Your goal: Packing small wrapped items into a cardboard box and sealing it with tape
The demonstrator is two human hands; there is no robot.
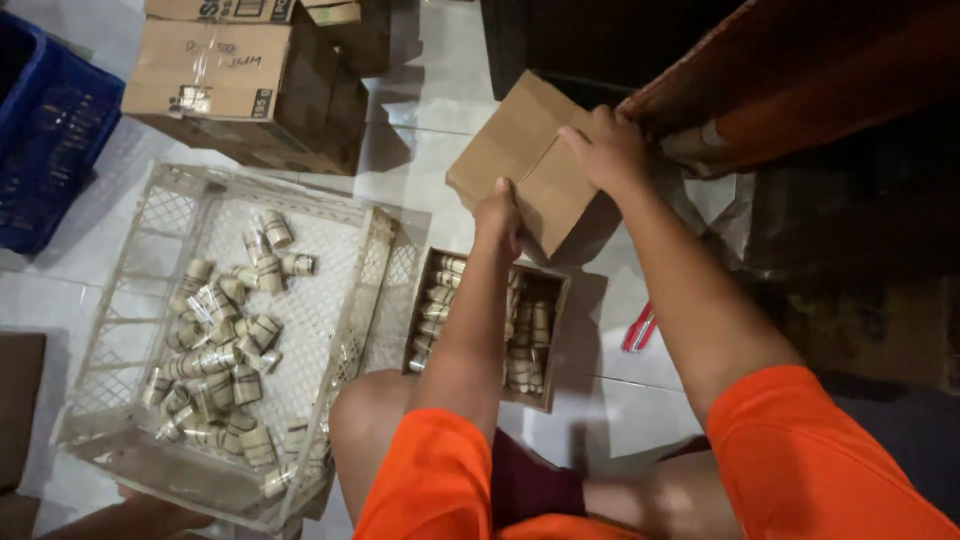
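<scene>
At the bottom of the frame sit the person's bare knee and two orange sleeves, with both forearms stretching up toward the middle. The left hand [498,215] is closed on the near edge of a small flat cardboard box [528,160], thumb side up, fingers curled over the edge. The right hand [608,150] lies on top of the same box near its far corner, fingers bent and pressing on a flap. The box is tilted, held just above the floor at upper centre of the frame.

Directly below the left forearm lies an open cardboard box [553,330] on the floor, packed with rows of small wrapped rolls [528,345]. To its right a red-handled tool [638,328] rests on the tile. To the left, touching the person's knee, stands a white plastic crate [375,270] with lattice walls, holding a loose heap of the same small rolls [215,350].

The floor is white glossy tile [420,150]. Farther off, in the upper left, stand stacked brown cartons [215,70] and a blue plastic crate [45,150]. Upper right is dark, with reddish cloth [800,70].
</scene>
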